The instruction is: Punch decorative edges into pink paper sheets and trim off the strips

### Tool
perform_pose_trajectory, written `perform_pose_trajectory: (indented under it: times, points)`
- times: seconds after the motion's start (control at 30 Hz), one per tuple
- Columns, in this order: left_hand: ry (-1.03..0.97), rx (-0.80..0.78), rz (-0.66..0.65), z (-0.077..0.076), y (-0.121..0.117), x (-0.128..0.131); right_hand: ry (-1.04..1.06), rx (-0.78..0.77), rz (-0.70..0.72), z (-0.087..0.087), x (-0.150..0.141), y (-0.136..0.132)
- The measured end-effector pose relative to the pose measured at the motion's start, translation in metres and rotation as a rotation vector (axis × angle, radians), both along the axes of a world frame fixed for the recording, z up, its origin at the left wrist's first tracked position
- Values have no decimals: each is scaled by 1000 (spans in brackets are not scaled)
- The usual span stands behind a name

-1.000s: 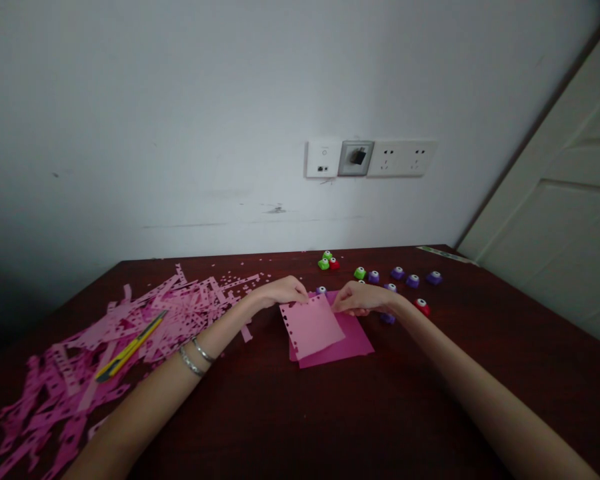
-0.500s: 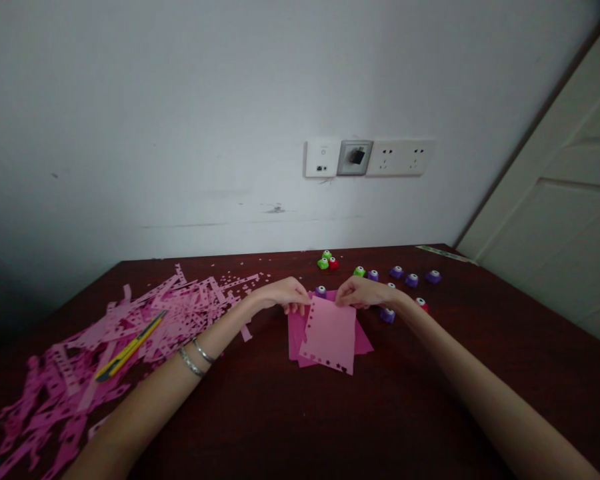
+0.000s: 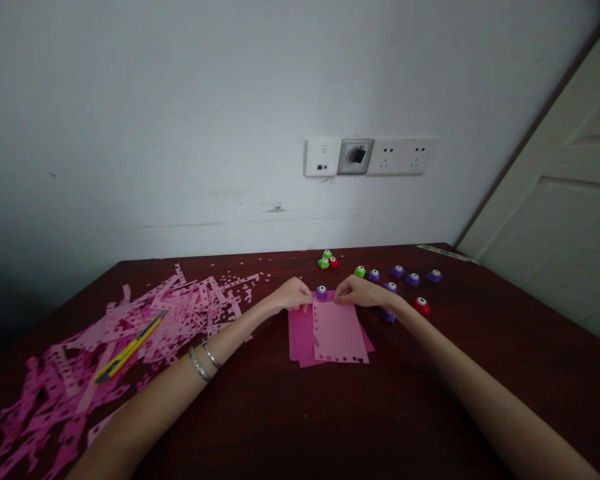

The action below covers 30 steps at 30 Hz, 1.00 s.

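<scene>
A light pink paper sheet with small shapes punched along its left and bottom edges is held by its upper corners. My left hand pinches the upper left corner, and my right hand pinches the upper right. Under it, darker pink sheets lie on the table, fanned out at differing angles. Between the hands, a purple craft punch with a white-and-black button stands just behind the sheet's top edge. More purple punches sit beside my right hand, one partly hidden by the forearm.
Pink paper scraps cover the left of the dark red table, with a yellow utility knife on top. Green punches and a red punch stand at the back and right. Wall sockets are behind.
The light pink sheet has turned so that its lower edge swung to the right, and it now lies straighter. Both hands keep hold of its top edge, with only slight shifts.
</scene>
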<state>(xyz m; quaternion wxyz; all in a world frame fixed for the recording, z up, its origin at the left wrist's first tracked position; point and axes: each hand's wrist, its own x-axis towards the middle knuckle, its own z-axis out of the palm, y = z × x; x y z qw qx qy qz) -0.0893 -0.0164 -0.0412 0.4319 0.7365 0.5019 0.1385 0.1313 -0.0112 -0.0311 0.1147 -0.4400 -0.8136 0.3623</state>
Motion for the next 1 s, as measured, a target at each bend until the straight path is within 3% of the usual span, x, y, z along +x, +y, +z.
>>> perform_pose_trajectory:
  times: [0.2, 1.0]
  points:
    - [-1, 88, 28, -3, 0, 3, -4, 55, -19, -6, 0, 4]
    - [14, 160, -12, -4, 1, 3, 5, 76, -62, -6, 0, 5]
